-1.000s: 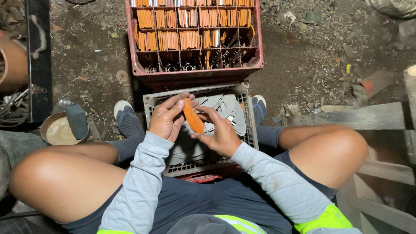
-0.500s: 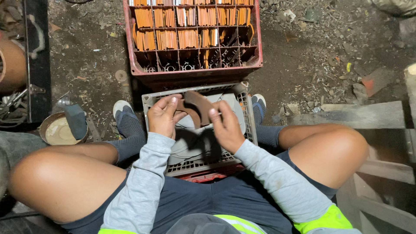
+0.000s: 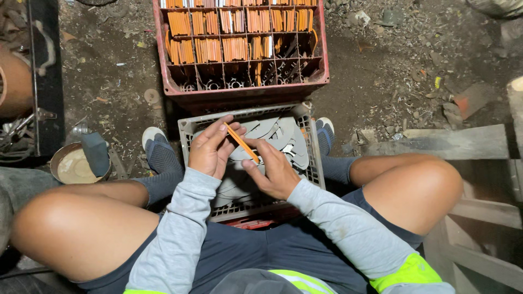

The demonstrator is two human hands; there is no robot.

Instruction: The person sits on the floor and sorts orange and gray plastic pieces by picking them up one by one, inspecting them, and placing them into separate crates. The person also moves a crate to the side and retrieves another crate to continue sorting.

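Note:
I sit with knees apart over an upturned grey plastic crate [image 3: 308, 174]. A pile of flat grey curved cut-out pieces [image 3: 283, 136] lies on it. My left hand [image 3: 211, 148] and my right hand [image 3: 275, 173] together hold a thin orange flat piece [image 3: 241, 142] edge-on above the pile. The left fingers pinch its upper end and the right fingers its lower end. Just beyond stands a red divided crate [image 3: 239, 87] with many orange pieces [image 3: 234, 48] stacked upright in its cells; the near cells hold none.
A round tin of pale paste [image 3: 73, 163] with a dark block in it sits left of my left foot. A dark metal frame [image 3: 46, 81] runs along the left edge. Wooden planks [image 3: 452, 144] lie to the right. The dirt floor is littered with scraps.
The orange piece has been turned between my hands from showing its broad face to lying edge-on. Both hands stayed over the grey crate.

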